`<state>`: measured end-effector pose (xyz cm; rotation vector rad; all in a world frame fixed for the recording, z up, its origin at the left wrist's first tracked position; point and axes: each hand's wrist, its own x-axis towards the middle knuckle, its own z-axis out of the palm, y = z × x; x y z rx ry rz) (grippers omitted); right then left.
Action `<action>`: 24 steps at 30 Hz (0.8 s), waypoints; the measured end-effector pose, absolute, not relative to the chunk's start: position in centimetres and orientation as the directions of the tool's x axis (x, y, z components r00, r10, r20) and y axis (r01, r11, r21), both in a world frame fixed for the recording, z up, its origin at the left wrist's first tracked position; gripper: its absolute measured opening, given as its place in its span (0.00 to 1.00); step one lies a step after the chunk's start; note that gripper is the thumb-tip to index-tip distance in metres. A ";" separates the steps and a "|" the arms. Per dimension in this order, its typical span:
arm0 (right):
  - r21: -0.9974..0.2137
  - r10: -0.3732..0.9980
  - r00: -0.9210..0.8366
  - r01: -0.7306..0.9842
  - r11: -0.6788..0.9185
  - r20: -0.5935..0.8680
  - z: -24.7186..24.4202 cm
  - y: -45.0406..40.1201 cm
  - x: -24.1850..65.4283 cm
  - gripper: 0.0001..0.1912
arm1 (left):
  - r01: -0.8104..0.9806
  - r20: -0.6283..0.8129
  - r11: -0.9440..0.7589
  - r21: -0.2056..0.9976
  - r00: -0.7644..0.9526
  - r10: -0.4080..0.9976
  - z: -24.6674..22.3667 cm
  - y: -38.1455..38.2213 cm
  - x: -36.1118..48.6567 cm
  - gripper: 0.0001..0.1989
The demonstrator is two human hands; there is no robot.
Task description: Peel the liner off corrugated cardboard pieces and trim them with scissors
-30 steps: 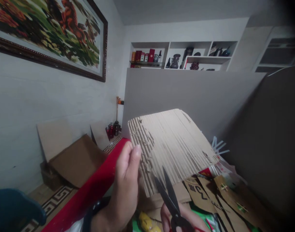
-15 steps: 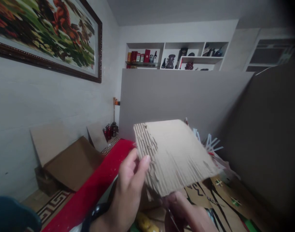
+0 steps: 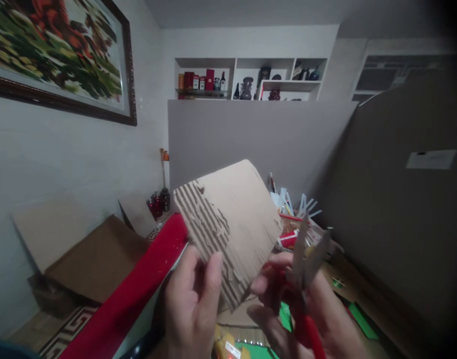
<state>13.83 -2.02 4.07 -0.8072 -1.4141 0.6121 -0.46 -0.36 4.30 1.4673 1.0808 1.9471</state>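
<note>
My left hand (image 3: pixel 194 294) is closed on the lower left edge of a cardboard piece (image 3: pixel 246 209), thumb in front. The piece is tilted up before me; along its left side the face layer is torn off and bare corrugated ridges show. Red-handled scissors (image 3: pixel 301 284) are in my right hand (image 3: pixel 321 319), their blades spread and pointing up. The fingertips of my right hand are close to the cardboard's lower right edge; whether they touch it I cannot tell.
Below lie a yellow packet (image 3: pixel 228 346) and green sheets (image 3: pixel 363 319). White strips (image 3: pixel 306 204) stick up behind the scissors. A red cloth strip (image 3: pixel 138 284) runs along the left, beside a folded cardboard sheet (image 3: pixel 97 259). A grey panel (image 3: pixel 258 134) stands behind.
The cardboard has turned and tilted in my left hand. My right hand has moved right, away from the cardboard's lower edge, and the scissors now show plainly with blades upward. The view has shifted right.
</note>
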 end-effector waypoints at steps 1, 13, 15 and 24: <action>-0.784 0.779 0.090 0.109 0.611 0.620 3.9 -1.9 13.7 0.18 | 0.105 0.573 -0.572 0.813 -0.316 0.756 4.1 -0.4 -0.2 0.10; -0.617 0.641 0.095 0.408 0.673 0.762 3.5 -1.3 13.5 0.15 | 0.022 0.487 -0.507 0.862 -0.317 0.814 3.5 -0.7 0.9 0.10; -0.630 0.660 0.085 0.409 0.661 0.747 3.5 -1.3 13.6 0.13 | 0.005 0.482 -0.504 0.864 -0.297 0.824 3.6 -0.7 0.9 0.09; -0.776 0.789 0.059 0.238 0.584 0.611 4.6 -0.9 15.2 0.10 | -0.053 0.479 -0.497 0.866 -0.190 0.857 3.7 -0.9 1.0 0.15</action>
